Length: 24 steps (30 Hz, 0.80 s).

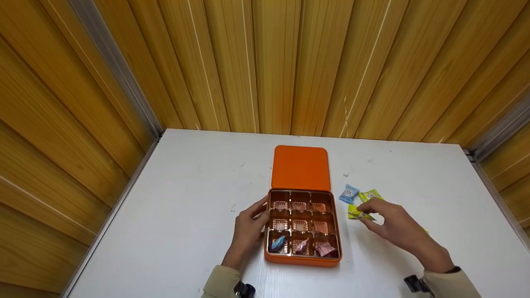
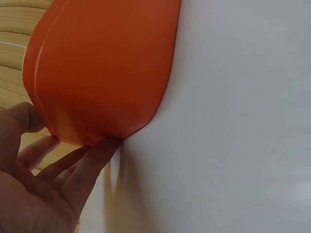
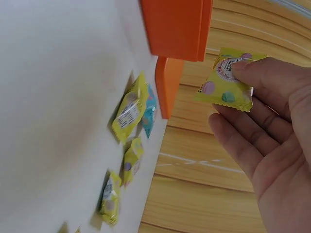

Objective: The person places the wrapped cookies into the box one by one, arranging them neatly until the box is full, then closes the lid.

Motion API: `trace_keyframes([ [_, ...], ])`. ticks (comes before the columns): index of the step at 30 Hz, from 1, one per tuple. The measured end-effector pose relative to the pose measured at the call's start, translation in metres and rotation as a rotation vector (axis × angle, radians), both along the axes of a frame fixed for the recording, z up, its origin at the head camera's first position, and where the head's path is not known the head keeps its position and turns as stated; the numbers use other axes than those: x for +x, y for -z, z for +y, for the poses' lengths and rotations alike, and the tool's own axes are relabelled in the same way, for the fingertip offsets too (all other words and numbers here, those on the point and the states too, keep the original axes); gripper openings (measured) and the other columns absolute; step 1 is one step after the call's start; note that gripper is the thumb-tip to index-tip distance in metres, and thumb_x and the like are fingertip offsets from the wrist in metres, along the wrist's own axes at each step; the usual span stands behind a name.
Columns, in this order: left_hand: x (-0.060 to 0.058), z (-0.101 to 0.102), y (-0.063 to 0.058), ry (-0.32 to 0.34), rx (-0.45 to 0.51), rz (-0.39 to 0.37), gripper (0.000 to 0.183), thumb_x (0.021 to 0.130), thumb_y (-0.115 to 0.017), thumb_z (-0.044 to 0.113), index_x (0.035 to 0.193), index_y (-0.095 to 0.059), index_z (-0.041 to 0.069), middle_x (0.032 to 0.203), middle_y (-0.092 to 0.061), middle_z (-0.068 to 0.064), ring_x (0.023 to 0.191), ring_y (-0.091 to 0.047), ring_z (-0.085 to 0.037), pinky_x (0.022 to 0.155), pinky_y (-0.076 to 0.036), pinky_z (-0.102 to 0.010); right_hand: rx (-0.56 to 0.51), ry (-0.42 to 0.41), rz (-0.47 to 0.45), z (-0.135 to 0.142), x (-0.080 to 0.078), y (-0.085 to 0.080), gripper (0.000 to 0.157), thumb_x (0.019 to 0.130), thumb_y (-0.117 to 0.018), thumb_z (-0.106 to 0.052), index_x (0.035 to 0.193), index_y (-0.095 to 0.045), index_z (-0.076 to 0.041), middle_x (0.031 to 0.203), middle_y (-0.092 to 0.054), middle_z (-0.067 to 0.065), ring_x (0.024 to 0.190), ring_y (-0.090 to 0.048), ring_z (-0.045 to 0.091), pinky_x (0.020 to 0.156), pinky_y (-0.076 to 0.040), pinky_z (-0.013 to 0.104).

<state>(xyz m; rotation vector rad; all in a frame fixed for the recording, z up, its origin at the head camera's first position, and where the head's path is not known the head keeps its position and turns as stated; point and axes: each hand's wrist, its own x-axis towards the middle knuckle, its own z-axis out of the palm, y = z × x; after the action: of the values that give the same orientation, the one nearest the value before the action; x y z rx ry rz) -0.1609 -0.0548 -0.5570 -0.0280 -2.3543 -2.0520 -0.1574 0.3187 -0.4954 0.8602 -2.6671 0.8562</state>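
An orange tin box (image 1: 304, 262) lies open on the table, its lid (image 1: 301, 167) folded back. Inside, a divided tray (image 1: 300, 213) has a blue wrapped candy (image 1: 278, 243) in the front left compartment and pink wrapped candies (image 1: 325, 248) in the front middle and front right ones. My left hand (image 1: 249, 225) grips the box's left side, thumb at the rim and fingers against the outer wall (image 2: 102, 73). To the right of the box, my right hand (image 1: 399, 225) pinches a yellow wrapped candy (image 3: 228, 80) between thumb and fingers, above the table.
Beside the box's right side lie a blue wrapped candy (image 1: 349, 193) and a yellow one (image 1: 369, 194). Several yellow candies (image 3: 111, 198) show on the white table (image 1: 198, 174) in the right wrist view. Wood-patterned walls (image 1: 273, 66) enclose the table's back and sides.
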Motion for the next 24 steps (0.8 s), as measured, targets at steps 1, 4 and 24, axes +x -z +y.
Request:
trace_keyframes([
  [1, 0.0, 0.0, 0.0, 0.001, 0.0, -0.005, 0.047, 0.101, -0.069, 0.011, 0.148, -0.065, 0.012, 0.135, -0.068, -0.024, 0.121, -0.068, -0.042, 0.08, -0.064, -0.046, -0.003, -0.013, 0.008, -0.002, -0.001, -0.001, 0.041, 0.078, -0.087, 0.012, 0.108, -0.073, -0.013, 0.103, -0.072, -0.007, 0.09, -0.074, 0.02, 0.078, -0.064, 0.04],
  [4, -0.001, -0.001, 0.0, 0.01, 0.01, -0.023, 0.047, 0.102, -0.068, 0.011, 0.149, -0.064, 0.012, 0.136, -0.067, -0.023, 0.121, -0.068, -0.041, 0.074, -0.065, -0.044, -0.007, -0.043, 0.021, -0.009, -0.003, -0.004, 0.04, 0.08, -0.087, 0.01, 0.108, -0.074, -0.014, 0.102, -0.072, -0.008, 0.089, -0.073, 0.017, 0.077, -0.063, 0.041],
  [24, 0.001, -0.003, 0.003, 0.027, 0.027, -0.072, 0.047, 0.104, -0.066, 0.02, 0.151, -0.063, 0.016, 0.142, -0.066, -0.016, 0.123, -0.067, -0.035, 0.08, -0.064, -0.043, -0.001, -0.265, 0.06, -0.064, -0.023, -0.021, 0.031, 0.087, -0.083, 0.007, 0.113, -0.073, -0.009, 0.104, -0.073, -0.002, 0.091, -0.071, 0.016, 0.077, -0.061, 0.036],
])
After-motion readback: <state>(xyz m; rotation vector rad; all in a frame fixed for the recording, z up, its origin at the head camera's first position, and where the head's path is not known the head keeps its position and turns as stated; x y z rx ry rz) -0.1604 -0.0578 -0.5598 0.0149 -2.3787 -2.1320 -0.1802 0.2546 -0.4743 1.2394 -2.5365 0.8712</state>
